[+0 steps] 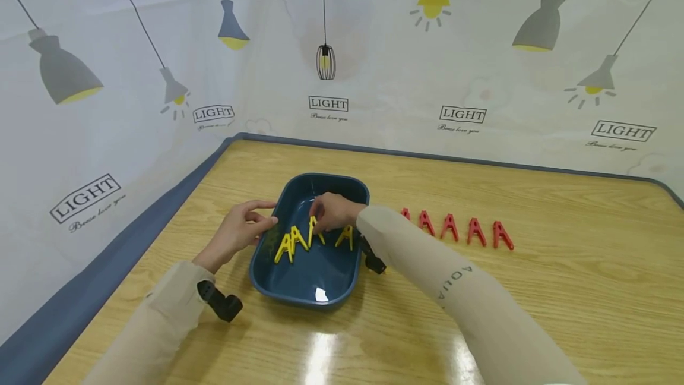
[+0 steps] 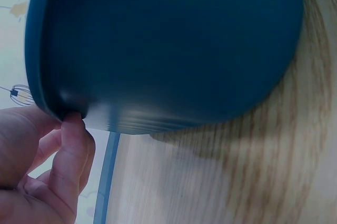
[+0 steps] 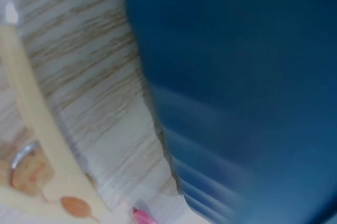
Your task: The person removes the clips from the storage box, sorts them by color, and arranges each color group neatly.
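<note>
Well, the head view shows the right hand (image 1: 335, 211) pinching a yellow clip (image 1: 313, 228) inside the basin (image 1: 312, 272), the left-wrist view the left hand (image 2: 60, 182) gripping the rim (image 2: 32, 61), the right-wrist view alone, clearly, another clip (image 3: 58, 155) outside, at eight o'clock.

Glossy plastic bin (image 1: 296, 275), wood-grain table (image 1: 577, 290).

Site: screened-off tabletop booth, apparently a recording station; whether within home, lab or office cannot be told. Evidence: creased, pendant-lamp-print sheeting (image 1: 385, 76) lettered "LIGHT" spans 8 through 12 to 3 o'clock, cornering near 10, around a wood-grain tabletop (image 1: 588, 266); black wrist camera (image 1: 230, 309) at 7.
</note>
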The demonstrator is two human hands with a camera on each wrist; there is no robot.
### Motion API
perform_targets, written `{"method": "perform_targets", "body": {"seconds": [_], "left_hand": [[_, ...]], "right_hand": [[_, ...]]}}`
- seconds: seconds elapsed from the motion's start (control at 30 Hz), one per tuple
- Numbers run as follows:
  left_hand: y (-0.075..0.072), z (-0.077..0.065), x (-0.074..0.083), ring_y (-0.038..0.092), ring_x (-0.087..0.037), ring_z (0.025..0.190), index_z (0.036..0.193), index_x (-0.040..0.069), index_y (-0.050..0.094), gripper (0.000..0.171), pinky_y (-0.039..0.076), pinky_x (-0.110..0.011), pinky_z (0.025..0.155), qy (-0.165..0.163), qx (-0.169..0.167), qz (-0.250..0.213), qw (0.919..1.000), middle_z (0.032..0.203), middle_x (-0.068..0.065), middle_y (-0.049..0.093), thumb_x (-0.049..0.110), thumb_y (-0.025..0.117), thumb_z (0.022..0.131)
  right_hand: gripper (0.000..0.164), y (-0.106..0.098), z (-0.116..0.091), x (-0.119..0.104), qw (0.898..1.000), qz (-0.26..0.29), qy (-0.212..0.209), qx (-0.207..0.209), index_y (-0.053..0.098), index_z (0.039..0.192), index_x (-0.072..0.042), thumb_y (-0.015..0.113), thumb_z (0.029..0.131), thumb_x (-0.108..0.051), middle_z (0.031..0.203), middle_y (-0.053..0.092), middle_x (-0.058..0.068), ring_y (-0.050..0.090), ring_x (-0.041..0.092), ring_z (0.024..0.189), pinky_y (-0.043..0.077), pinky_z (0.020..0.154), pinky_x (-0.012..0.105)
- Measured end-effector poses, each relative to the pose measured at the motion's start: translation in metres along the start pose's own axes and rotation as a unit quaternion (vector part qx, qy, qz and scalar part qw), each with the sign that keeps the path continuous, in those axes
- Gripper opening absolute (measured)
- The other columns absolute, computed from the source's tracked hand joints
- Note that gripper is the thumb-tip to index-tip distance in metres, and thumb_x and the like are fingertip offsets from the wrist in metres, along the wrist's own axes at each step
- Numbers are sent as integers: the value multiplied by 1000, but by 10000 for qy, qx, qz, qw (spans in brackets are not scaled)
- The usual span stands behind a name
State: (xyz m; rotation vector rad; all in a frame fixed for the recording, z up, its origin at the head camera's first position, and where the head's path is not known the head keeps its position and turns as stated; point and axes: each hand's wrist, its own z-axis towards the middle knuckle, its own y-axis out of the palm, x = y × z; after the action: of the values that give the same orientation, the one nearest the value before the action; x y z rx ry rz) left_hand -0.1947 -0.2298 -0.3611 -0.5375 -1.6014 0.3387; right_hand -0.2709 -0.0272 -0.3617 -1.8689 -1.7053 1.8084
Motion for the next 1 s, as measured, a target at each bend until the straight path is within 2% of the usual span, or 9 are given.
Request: {"method": "perform_targets", "body": {"seconds": [0.23,0.53,0.7,1.0], "left_hand": [[1,1,-1,58,-28,83,128,7,46,43,51,-36,65,30,-23,-5,10000,95,-21,59,18,56,88],[2,1,-1,57,-29,83,128,7,46,44,51,-36,65,52,-23,0,10000,97,-22,59,19,57,88],[2,1,-1,57,-29,83,128,7,46,44,51,-36,65,73,-43,-38,10000,98,-22,59,19,57,88],[1,1,-3,57,-27,81,128,8,46,44,51,-36,65,94,-16,63,9999,98,-21,59,20,56,88]], "right_hand": [[29,0,-6,-1,9997,119,-111,178,53,102,-4,68,77,-5,85,52,7,55,17,67,49,62,26],[24,-2,-19,-1,9972,570,-395,286,50,101,-5,63,81,-4,86,53,9,58,22,71,50,64,31],[26,-8,-29,-1,9931,928,-683,212,50,106,-2,61,83,-5,91,55,10,58,20,77,50,68,31],[27,-28,-55,3,9805,1387,-1374,227,47,110,3,56,86,-5,91,57,13,59,26,76,49,72,42]]}}
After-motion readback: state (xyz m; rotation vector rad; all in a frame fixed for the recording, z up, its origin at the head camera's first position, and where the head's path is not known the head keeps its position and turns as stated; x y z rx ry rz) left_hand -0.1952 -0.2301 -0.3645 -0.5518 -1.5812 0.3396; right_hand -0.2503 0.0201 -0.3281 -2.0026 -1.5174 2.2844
